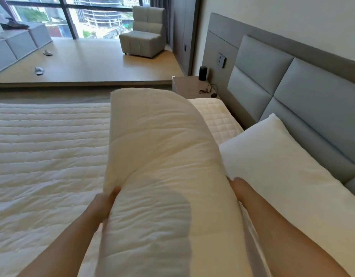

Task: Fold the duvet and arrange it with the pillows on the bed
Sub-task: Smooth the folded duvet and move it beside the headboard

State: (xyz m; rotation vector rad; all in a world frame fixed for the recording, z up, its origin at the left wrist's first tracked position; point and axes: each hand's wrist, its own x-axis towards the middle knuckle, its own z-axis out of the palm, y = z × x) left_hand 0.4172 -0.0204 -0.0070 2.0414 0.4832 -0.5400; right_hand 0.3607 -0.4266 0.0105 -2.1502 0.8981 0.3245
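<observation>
Bed [42, 136] with white quilted surface. Folded duvet [162, 156] lies along it; a pillow [282, 166] rests beside the headboard [292, 86].

A soft grey armchair [143, 31] stands by the big glass window [72, 15] on the shiny wooden floor [88, 62]. A small black round speaker [203, 73] and a thin black cord [207, 89] sit on the brown bedside table [186, 85].

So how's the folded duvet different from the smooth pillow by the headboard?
The folded duvet is quilted and creamy; the pillow is smooth and brighter white. The duvet is gripped at its sides by the left hand and right hand; the pillow lies unheld against the headboard. Both are soft bedding.
</observation>
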